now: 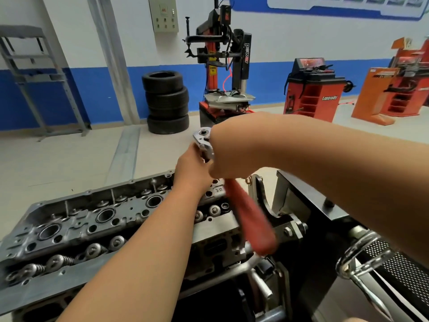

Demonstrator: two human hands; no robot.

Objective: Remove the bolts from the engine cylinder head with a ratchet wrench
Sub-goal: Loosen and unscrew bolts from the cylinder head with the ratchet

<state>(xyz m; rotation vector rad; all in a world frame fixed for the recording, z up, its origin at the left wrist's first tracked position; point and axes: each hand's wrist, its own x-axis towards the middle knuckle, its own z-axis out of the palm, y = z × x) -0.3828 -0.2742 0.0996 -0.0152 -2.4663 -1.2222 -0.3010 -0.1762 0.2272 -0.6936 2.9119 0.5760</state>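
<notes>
1. The ratchet wrench with a chrome head and long red handle point(248, 214) is up in the air above the right end of the grey cast-metal engine cylinder head point(92, 219), seated on no bolt.
2. The left grip point(190, 166) curls round the chrome neck. The right grip point(220, 156) hides its fingers behind the wrist, so I cannot tell its state.
3. The wrench is probably stiff and fairly heavy, and its chrome slippery. Holding the red handle's far end gives leverage, while a hand on the head steadies it.

Both bare: left forearm point(139, 240) and right forearm point(313, 149).
</notes>
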